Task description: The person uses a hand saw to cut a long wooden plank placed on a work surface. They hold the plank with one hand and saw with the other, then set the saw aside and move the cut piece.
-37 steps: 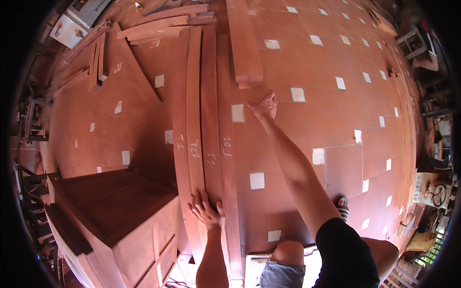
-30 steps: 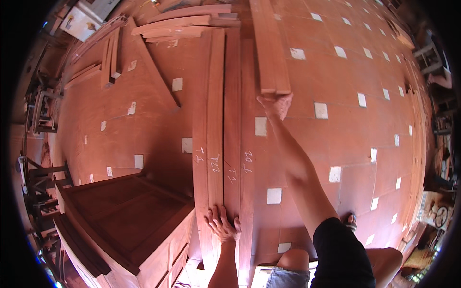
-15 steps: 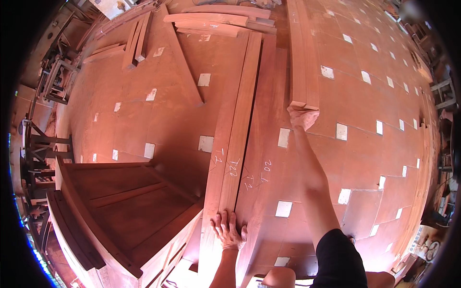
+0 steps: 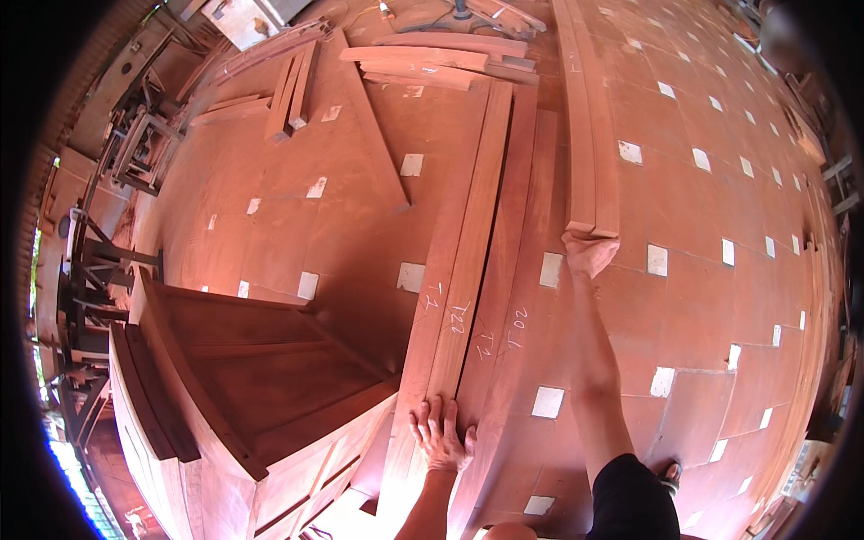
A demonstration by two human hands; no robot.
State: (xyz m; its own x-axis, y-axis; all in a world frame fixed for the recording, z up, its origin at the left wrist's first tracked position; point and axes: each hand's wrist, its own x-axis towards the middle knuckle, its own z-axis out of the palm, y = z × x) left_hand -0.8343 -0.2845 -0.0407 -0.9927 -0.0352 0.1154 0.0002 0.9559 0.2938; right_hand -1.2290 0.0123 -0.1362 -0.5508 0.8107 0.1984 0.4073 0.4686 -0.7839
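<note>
A set of long reddish-brown wooden planks (image 4: 468,261) lies side by side on the red tiled floor (image 4: 720,297), their long axis running from the person's body at the lower edge straight away toward the top of the view, leaning slightly to the right as they recede. Chalk marks sit on their faces about midway. The left hand (image 4: 441,436) lies flat on the near end of these planks, fingers spread and pointing up along the grain, palm down; it presses rather than grips and closes round nothing. A second, narrower pair of stacked red wooden boards (image 4: 589,126) runs parallel just to the right and farther off. The right hand (image 4: 589,252) reaches out at full arm's length to their near end, fingers curled over the end; whether it truly clasps the boards cannot be told. So the left hand is the nearer one, the right far forward. To the left stands a red-brown wooden cabinet (image 4: 243,378); loose timber offcuts (image 4: 423,63) lie beyond.
</note>
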